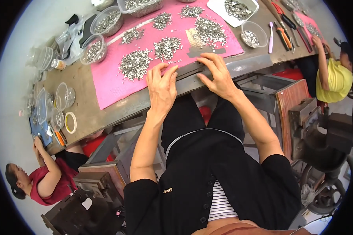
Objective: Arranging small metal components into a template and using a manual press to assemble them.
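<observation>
A: ok, left to right, what's around those hands?

B: Well off to the left of the left hand [161, 88] there's a round clear tub [83, 58] with metal bits in it, on the counter [80, 92]. Then comes the pink mat [106, 94], with a big silver pile [135, 64] just ahead and left of that hand's fingertips.

A: is the left hand holding anything?

B: Can't tell tbh. Fingers are curled down with the thumb beside them. I see nothing in the grip, but a tiny piece could be hiding.

A: and between the hands?

B: That's the key bit imo. A few loose pieces [179, 60] lie near the mat's front edge, just ahead and right of the left thumb, so the left hand is nearer than the right hand [219, 80]. Their long sides look roughly crosswise, but they're tiny, so don't quote me. A medium pile [167, 47] sits beyond them, ahead of the left hand.

A: right hand?

B: Thumb and fingers spread apart, nothing visible between. A grey strip [213, 51] is right at its fingertips, can't say if touching. Further right of it: a small clear cup [262, 32], a purple brush [270, 39], then orange-handled pliers [285, 38].
</observation>
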The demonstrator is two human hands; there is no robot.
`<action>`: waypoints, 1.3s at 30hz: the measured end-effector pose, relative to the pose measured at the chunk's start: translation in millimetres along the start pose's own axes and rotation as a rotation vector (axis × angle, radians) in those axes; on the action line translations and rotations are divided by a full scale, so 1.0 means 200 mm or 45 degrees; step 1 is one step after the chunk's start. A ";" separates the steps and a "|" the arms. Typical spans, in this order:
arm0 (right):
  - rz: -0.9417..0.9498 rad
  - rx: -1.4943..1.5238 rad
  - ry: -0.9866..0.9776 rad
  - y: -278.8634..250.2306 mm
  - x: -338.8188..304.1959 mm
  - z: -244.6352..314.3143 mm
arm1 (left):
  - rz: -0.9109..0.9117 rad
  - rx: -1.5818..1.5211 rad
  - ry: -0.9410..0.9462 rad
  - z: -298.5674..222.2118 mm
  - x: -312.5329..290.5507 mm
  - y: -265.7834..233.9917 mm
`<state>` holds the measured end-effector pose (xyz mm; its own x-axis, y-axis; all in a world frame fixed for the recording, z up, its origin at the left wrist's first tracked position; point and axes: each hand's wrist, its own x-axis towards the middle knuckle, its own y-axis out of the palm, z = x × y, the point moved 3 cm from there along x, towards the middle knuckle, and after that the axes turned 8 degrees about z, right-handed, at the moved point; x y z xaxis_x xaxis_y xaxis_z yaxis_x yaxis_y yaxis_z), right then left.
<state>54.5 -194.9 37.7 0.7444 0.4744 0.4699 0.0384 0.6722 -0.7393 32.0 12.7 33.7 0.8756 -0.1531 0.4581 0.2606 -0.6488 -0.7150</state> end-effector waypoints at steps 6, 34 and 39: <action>-0.061 0.027 0.112 0.05 -0.02 -0.05 | -0.031 0.066 0.101 -0.04 0.00 0.04; -0.076 -0.260 -0.069 -0.01 0.09 -0.05 | -0.112 0.013 0.011 -0.03 -0.08 0.00; 0.045 -0.401 -0.346 0.03 0.15 -0.04 | -0.097 0.070 -0.069 -0.01 -0.09 0.06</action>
<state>83.0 -181.1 43.2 0.5473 0.6555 0.5204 0.2490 0.4662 -0.8489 17.8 5.8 18.4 0.8726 -0.0638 0.4842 0.3479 -0.6147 -0.7079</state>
